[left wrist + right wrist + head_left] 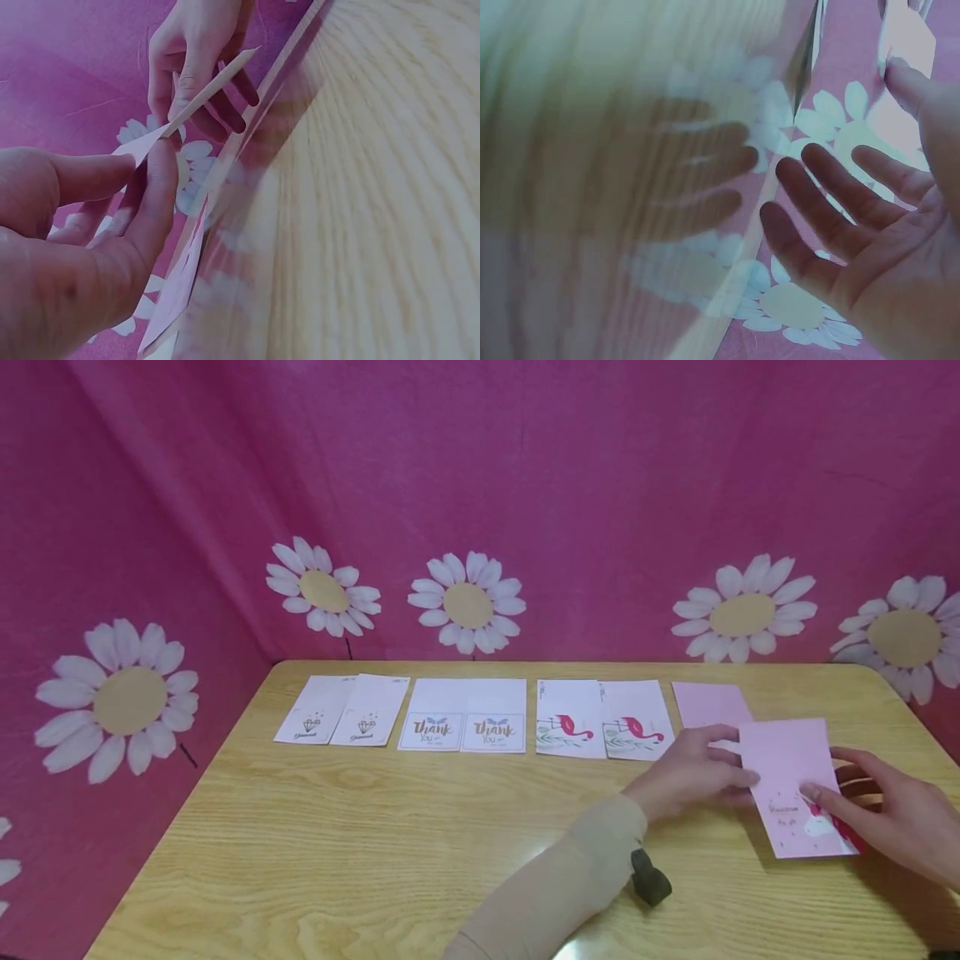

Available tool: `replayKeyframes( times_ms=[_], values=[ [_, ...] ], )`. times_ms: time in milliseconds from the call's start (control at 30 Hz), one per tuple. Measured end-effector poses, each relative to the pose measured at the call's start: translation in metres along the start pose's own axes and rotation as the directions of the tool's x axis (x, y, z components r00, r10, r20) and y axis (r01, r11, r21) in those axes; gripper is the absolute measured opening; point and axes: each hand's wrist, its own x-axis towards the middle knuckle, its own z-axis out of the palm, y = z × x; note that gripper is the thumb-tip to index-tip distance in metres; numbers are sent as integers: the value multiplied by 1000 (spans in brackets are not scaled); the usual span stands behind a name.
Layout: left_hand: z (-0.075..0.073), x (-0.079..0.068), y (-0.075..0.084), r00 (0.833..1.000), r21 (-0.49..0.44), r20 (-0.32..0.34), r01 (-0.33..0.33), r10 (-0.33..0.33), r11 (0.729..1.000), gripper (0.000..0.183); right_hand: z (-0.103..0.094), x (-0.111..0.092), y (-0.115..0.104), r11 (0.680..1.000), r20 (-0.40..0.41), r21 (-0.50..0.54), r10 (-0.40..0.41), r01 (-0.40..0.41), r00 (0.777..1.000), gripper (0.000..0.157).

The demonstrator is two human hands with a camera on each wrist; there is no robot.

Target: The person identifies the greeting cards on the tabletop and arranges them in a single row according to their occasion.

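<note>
A pink greeting card (pixel 787 760) with small lettering, a white figure and red at its lower right is held above the table's right side. My left hand (pixel 697 768) pinches its left edge between thumb and fingers, as the left wrist view shows of the card (pixel 139 144). At the right edge, my right hand (pixel 888 810) holds the card with the thumb on its front and fingers behind. In the right wrist view the other fingers (pixel 840 217) are spread away from the card. Another pink card (pixel 712 702) lies behind, partly covered by my left hand.
Along the wooden table's (pixel 375 843) back lie paired white cards: diamond cards (pixel 337 710), "Thank you" cards (pixel 462 714) and flamingo cards (pixel 600 718). A pink daisy-print curtain (pixel 585 510) hangs behind. A dark strap piece (pixel 649 878) shows by my left wrist.
</note>
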Motion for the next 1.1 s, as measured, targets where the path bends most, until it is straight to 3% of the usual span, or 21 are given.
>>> replayKeyframes(
  times_ms=[167,300,400,467,567,633,700,800,967,1033,1100],
  values=[
    [3,3,5,998,-12,-48,-40,39,999,46,-2,-3,-1,996,-83,79,-31,38,996,61],
    [6,6,11,994,-20,-74,-84,83,996,43,-3,-5,-2,984,-119,175,-2,23,993,61],
    [9,10,16,989,-39,-104,-109,105,993,42,-5,-7,-2,941,-182,335,14,49,983,51],
    [10,13,19,985,-61,-122,-127,119,990,42,-6,-8,-1,863,-218,496,13,99,976,51],
    [13,17,22,980,-73,-153,-141,129,987,42,-8,-7,2,636,-229,752,5,174,973,64],
    [14,19,23,978,-94,-162,-149,132,984,41,-8,-6,3,484,-218,854,1,190,976,62],
    [14,21,23,978,-117,-168,-147,126,982,39,-8,-5,6,377,-212,905,1,196,977,59],
    [14,25,22,979,-133,-173,-137,113,982,38,-6,-3,10,327,-205,926,18,188,979,57],
    [14,29,23,981,-82,-166,-115,101,990,41,-2,4,22,305,-210,935,71,180,975,54],
    [13,30,24,982,-12,-154,-116,113,993,41,-1,7,27,311,-219,934,113,175,969,52],
    [11,31,24,976,132,-152,-138,158,982,41,0,11,33,306,-228,936,146,175,963,51]
  ],
)
